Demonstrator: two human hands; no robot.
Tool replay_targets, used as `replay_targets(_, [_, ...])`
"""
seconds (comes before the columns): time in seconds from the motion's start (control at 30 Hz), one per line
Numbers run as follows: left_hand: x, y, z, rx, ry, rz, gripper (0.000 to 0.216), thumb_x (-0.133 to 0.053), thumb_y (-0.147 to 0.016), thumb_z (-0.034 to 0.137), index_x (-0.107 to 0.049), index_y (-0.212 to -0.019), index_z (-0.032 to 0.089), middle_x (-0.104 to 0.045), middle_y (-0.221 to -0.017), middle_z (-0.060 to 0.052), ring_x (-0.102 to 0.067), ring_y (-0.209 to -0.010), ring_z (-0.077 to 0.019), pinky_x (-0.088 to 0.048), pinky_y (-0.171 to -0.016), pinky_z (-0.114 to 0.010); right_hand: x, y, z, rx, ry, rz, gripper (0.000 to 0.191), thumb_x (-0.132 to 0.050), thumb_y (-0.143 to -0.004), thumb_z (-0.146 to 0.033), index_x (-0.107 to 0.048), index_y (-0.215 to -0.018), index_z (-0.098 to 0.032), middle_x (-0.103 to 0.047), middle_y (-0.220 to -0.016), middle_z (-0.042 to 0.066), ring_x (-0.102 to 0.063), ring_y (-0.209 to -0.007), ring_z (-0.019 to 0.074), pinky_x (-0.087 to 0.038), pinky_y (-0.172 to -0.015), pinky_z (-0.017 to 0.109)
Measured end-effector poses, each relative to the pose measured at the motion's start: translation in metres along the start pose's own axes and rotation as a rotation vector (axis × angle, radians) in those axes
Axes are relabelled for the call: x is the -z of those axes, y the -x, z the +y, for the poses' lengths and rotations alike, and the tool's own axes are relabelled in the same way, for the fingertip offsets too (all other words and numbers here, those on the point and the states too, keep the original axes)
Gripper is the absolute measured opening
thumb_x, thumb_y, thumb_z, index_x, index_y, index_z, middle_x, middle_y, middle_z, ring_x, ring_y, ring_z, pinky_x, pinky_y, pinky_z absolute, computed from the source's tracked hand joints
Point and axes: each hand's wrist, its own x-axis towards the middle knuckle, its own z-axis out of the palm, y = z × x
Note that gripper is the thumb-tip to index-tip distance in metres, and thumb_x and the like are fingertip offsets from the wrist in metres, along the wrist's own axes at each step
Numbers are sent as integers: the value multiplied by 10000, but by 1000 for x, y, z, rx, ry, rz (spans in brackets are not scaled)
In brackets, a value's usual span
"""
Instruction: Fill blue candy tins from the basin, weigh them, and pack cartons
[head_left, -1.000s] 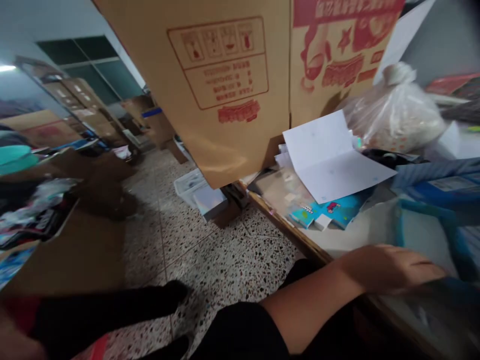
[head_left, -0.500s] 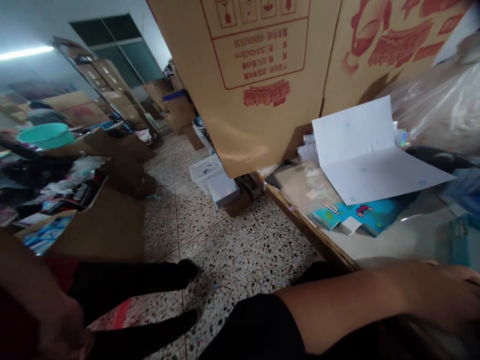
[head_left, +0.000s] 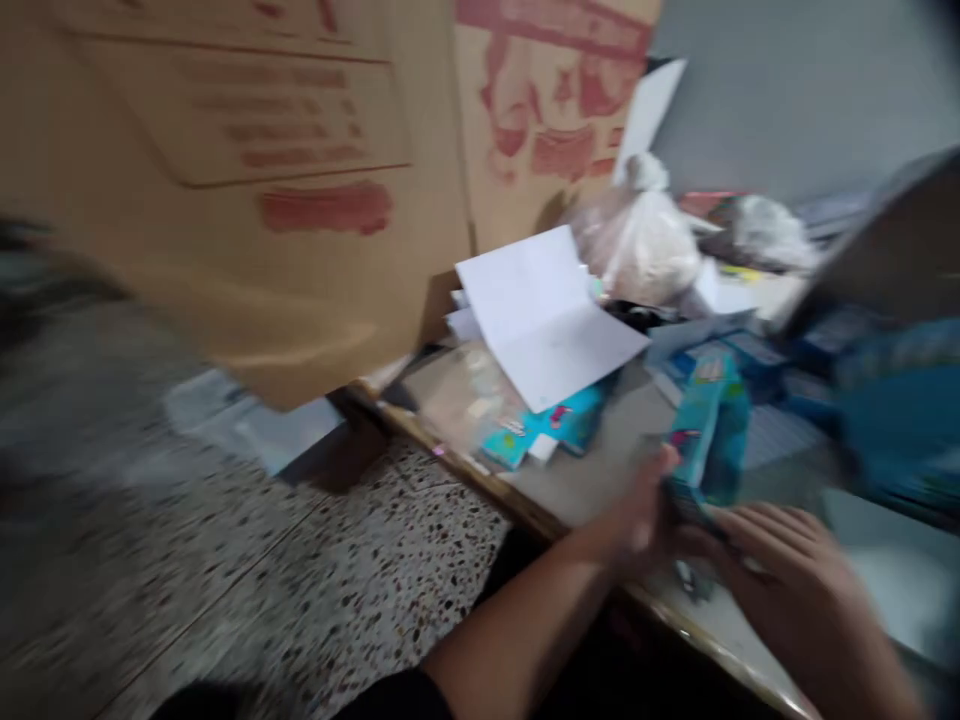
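Swung in from the view's right edge, the worker's left hand (head_left: 649, 515) now meets the right hand (head_left: 795, 560) at four o'clock. Both come together at the near end of a blue printed carton (head_left: 726, 440), tilted up over the worktable (head_left: 581, 490) between three and four o'clock. Blur hides whether either hand truly grips it or merely touches, and what the dark strip between them is cannot be told. Handled well, the carton would want light, even pressure from both sides, thumbs on the edges rather than the panels, since thin board would probably dent or crease. Steadying that near end over the tabletop, clear of the wooden rim, seems wise. Beyond, near the centre toward half past four, lies a blue cartoon-printed package (head_left: 581, 420), partly under a creased white sheet (head_left: 555, 335). Farther off, a knotted plastic bag (head_left: 652, 240) sits at two o'clock.
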Motion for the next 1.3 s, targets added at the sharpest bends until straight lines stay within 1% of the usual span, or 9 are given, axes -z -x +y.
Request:
replay_targets(0.1, [-3, -1, 0, 84, 123, -54, 813, -688, -557, 729, -705, -1070, 99, -703, -961, -124, -601, -766, -202, -427, -545, -233, -6, -6, -8, -50, -57, -71, 56, -635, -924, -195, -690, -932, -184, -695, -809, 40, -602, -719, 160, -424, -699, 293])
replay_targets(0.2, [2, 1, 0, 99, 208, -51, 543, -748, -622, 593, -706, -908, 133, -657, -782, -30, -514, -645, -108, -380, -533, -181, -9, -11, -11, -185, -176, -103, 143, -561, -950, -143, -687, -893, -180, -662, -804, 43, -589, -743, 157, -439, -701, 273])
replay_targets(0.3, [6, 2, -4, 97, 237, -12, 404, -762, -672, 501, -675, -810, 132, -613, -699, -6, -514, -619, -103, -419, -574, -199, -5, -13, -10, -286, -306, -185, 185, -544, -931, -97, -673, -817, -166, -626, -791, 36, -575, -725, 138, -447, -671, 244])
replay_targets(0.43, [6, 2, -7, 96, 182, 61, 388, -779, -675, 438, -685, -879, 121, -657, -754, -41, -588, -688, -161, -471, -616, -247, -3, -14, -6, -309, -396, -181, 161, -584, -872, -51, -703, -837, -155, -638, -868, 50, -604, -789, 136, -491, -718, 234])
replay_targets(0.67, [10, 5, -4, 96, 185, 96, 434, -730, -695, 466, -707, -940, 109, -708, -825, -93, -642, -764, -231, -525, -629, -302, -20, 0, -8, -433, -425, 158, 88, -746, -799, -123, -774, -881, -139, -716, -792, 65, -675, -701, 130, -537, -664, 197])
replay_targets(0.73, [11, 6, -7, 105, 149, 114, 440, -709, -714, 474, -707, -952, 104, -712, -839, -106, -657, -807, -264, -546, -668, -342, -18, -1, -5, -409, -465, 119, 96, -704, -817, -90, -771, -876, -126, -721, -793, 72, -675, -694, 129, -540, -670, 199])
replay_targets(0.87, [13, 4, -17, 118, 73, 215, 433, -709, -710, 459, -698, -987, 126, -696, -795, -82, -670, -828, -278, -562, -717, -369, -3, -11, 3, -348, -545, -153, 192, -647, -793, -20, -750, -902, -139, -718, -867, 66, -682, -796, 151, -548, -749, 232])
replay_targets(1.0, [16, 4, -25, 3, 18, 303, 443, -762, -635, 473, -697, -945, 165, -659, -734, -36, -662, -812, -259, -564, -771, -361, 6, -20, 0, -356, -548, -296, 346, -573, -758, 59, -717, -982, -163, -701, -1065, 76, -657, -991, 172, -521, -890, 270])
replay_targets(1.3, [14, 14, -23, 21, -137, 134, 448, -718, -727, 414, -705, -1108, 180, -736, -948, -80, -652, -1029, -312, -529, -914, -398, 17, -29, -1, -339, -695, -395, 421, -524, -696, 145, -721, -867, -185, -707, -1048, 35, -643, -956, 144, -499, -868, 236])
